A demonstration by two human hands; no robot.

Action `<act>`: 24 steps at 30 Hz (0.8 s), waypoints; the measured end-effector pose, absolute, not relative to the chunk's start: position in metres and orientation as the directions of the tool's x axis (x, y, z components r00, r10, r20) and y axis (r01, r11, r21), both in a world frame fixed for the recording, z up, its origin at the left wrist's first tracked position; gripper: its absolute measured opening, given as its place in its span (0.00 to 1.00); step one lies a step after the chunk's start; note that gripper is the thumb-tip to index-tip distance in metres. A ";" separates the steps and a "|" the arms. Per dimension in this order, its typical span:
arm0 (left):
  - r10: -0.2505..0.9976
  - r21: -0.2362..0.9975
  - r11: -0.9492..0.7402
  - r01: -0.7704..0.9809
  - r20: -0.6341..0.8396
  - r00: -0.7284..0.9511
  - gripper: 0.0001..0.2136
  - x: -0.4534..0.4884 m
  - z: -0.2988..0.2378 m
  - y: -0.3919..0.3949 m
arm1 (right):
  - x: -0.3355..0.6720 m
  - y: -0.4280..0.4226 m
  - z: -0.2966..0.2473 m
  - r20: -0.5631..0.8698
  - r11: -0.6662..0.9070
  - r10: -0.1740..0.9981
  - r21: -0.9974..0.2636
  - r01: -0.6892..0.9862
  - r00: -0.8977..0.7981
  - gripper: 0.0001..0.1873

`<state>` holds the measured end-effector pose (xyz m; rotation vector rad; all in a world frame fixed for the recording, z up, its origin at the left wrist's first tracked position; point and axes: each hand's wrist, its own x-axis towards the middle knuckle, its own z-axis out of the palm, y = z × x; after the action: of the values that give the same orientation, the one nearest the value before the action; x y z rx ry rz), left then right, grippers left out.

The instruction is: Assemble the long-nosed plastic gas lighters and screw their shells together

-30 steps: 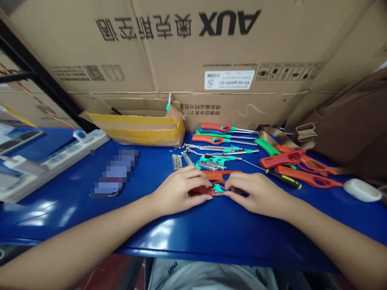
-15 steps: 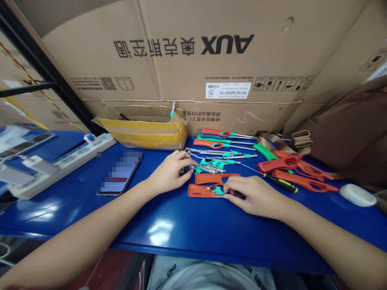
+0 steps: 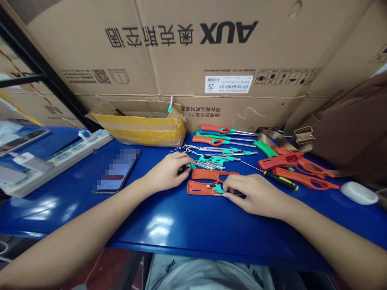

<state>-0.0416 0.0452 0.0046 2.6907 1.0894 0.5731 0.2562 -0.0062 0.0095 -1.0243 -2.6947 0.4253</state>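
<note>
My right hand [image 3: 252,194] has its thumb and fingers closed at the right end of an orange lighter shell half [image 3: 196,188], which lies on the blue table. In that shell sit a turquoise trigger [image 3: 218,187] and a thin white wire; my fingers hide the shell's right end. Just behind it lies a second orange shell half [image 3: 205,174]. My left hand [image 3: 165,172] is curled, thumb and index finger around a small turquoise part [image 3: 191,165], mostly hidden. Close to those fingertips is a pile of turquoise parts and metal pieces [image 3: 211,164].
Assembled gas lighters [image 3: 208,139] and metal tubes [image 3: 242,153] lie behind the pile. To the right are a screwdriver [image 3: 282,179], more shells [image 3: 308,178] and a white rounded object [image 3: 358,193]. A phone [image 3: 116,173], power strip [image 3: 60,159] and yellow-taped box [image 3: 145,131] are on the left.
The view has shifted slightly. My left hand has drawn a little left, with the turquoise part now showing at its fingertips. My right hand stays at the shell.
</note>
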 end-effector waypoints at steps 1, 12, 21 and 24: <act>0.697 0.325 -0.716 0.618 0.292 0.655 0.15 -0.042 0.005 0.046 | 0.256 -0.006 0.010 0.102 0.708 0.681 -0.345 0.616 -0.725 0.05; 0.760 0.283 -0.648 0.707 0.298 0.577 0.15 -0.044 -0.009 0.055 | 0.256 -0.006 0.011 0.080 0.669 0.713 -0.375 0.642 -0.697 0.03; 0.752 0.275 -0.654 0.705 0.342 0.563 0.12 -0.043 -0.003 0.054 | 0.257 -0.005 0.011 0.077 0.663 0.717 -0.382 0.644 -0.692 0.03; 0.716 0.342 -0.688 0.640 0.466 0.520 0.09 -0.041 0.000 0.051 | 0.255 -0.006 0.008 0.119 0.637 0.728 -0.481 0.602 -0.675 0.03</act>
<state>-0.0411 0.0506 -0.0005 2.6263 1.1773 0.8951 0.2553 -0.0056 0.0085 -1.0703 -2.5574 0.5908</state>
